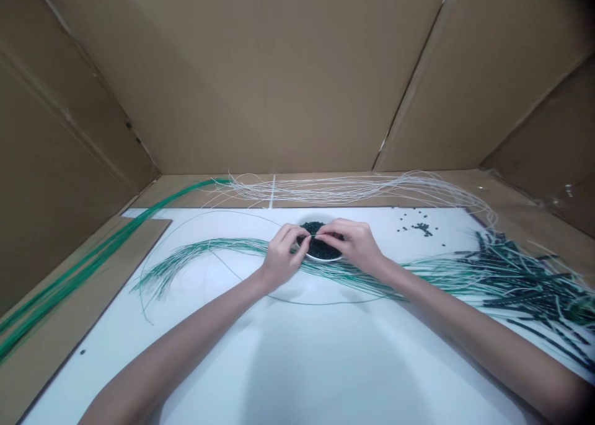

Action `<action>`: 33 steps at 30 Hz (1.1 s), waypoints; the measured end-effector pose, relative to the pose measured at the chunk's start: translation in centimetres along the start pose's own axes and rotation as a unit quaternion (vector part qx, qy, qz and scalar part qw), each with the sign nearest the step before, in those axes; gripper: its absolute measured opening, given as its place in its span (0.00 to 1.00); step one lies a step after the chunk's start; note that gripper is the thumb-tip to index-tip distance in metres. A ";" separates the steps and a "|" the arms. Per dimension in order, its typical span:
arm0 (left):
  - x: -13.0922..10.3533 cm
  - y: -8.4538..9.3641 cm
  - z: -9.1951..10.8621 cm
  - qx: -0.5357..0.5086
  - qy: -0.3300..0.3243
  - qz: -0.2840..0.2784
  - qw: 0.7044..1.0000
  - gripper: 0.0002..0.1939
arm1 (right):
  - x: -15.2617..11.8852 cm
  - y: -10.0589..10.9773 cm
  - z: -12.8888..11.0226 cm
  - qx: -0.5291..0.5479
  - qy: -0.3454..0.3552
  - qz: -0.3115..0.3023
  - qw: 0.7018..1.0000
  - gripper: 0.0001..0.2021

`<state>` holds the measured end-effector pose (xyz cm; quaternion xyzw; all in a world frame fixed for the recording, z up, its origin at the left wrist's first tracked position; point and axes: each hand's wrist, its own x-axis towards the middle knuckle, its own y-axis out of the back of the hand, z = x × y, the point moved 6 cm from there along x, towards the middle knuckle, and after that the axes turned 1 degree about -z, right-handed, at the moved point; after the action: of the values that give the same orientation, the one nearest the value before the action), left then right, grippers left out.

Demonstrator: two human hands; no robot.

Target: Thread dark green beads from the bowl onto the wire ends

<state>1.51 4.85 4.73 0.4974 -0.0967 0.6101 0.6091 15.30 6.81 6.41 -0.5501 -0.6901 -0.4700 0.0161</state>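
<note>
A white bowl [322, 259] full of small dark beads [321, 249] stands on the white board. Over it, my left hand [284, 251] and my right hand [352, 241] meet almost fingertip to fingertip, each closed in a pinch. A short bit of thin green wire [313, 235] shows between the two pinches. Any bead in my fingers is too small to make out. Long thin wires [232, 245] lie in a bundle across the board, passing behind my left hand and under my right forearm. One loose strand [320, 303] curves below the bowl.
Wires strung with dark beads [520, 276] pile up at the right. Loose beads [421, 228] are scattered at the back right. White wires [325, 189] lie along the back, green wires [106, 242] along the left. Cardboard walls [269, 72] enclose the white board [325, 363].
</note>
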 end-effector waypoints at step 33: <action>-0.1 0.0 0.2 -0.004 -0.013 0.004 1.000 0.03 | -0.9 -0.3 2.6 0.184 -0.155 -0.001 0.971 0.10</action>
<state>1.59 4.66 4.70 0.5024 -0.1086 0.6060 0.6071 16.66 7.88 4.28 -0.6035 -0.7592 -0.2436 0.0094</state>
